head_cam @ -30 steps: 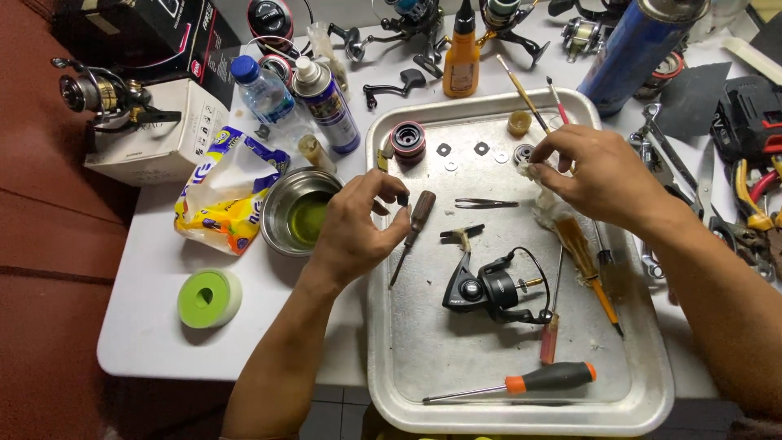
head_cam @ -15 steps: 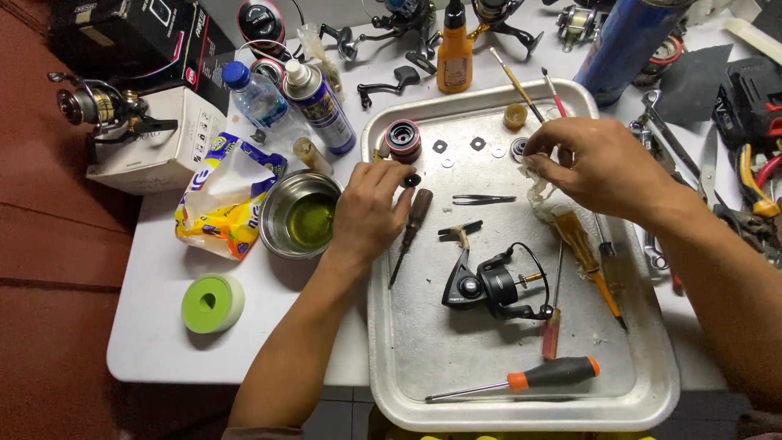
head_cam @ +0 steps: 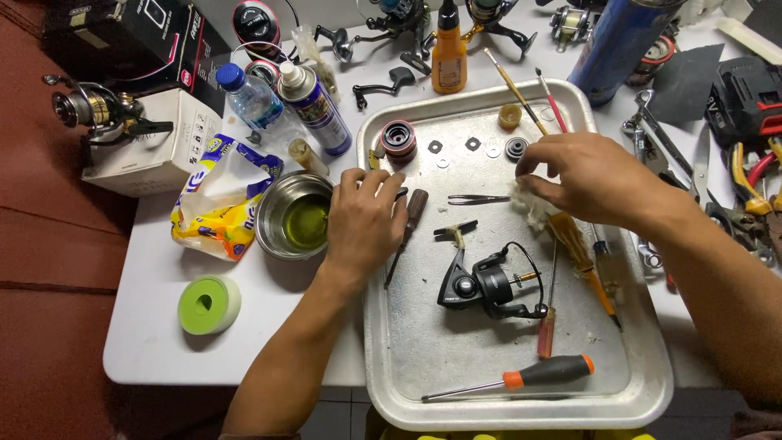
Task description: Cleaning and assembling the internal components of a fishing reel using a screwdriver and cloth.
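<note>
We see the left hand [head_cam: 364, 220] lying at the left edge of the metal tray [head_cam: 456, 383], its fingers bent down over something small near the tray's rim; we cannot tell if they pinch anything, because the hand hides it. The right hand [head_cam: 590, 175] hangs over the top of the tray with its fingers pinching a bit of white fluff [head_cam: 528, 208], just below a small black round part [head_cam: 516, 148]. The black fishing reel [head_cam: 486, 285] lies in the middle of the tray, apart from both hands. We think the little washers [head_cam: 456, 151] near the top could get knocked and roll away if a hand sweeps past them. The steel bowl [head_cam: 297, 216] of yellow-green liquid sits right beside the left hand, so a bump could spill it on the worktop [head_cam: 155, 342]. The brown-handled screwdriver [head_cam: 407, 228] touches the left hand and might slide. For packages: a yellow and blue bag [head_cam: 213, 208] lies left of the bowl, a white box [head_cam: 155, 155] with a reel on top sits at the far left, a black box [head_cam: 122, 37] stands behind it, a blue spray can [head_cam: 314, 106] and a clear bottle with a blue cap [head_cam: 248, 98] stand above the bowl, an orange bottle [head_cam: 448, 53] stands at the top, and a green roll [head_cam: 208, 304] lies low on the left.
</note>
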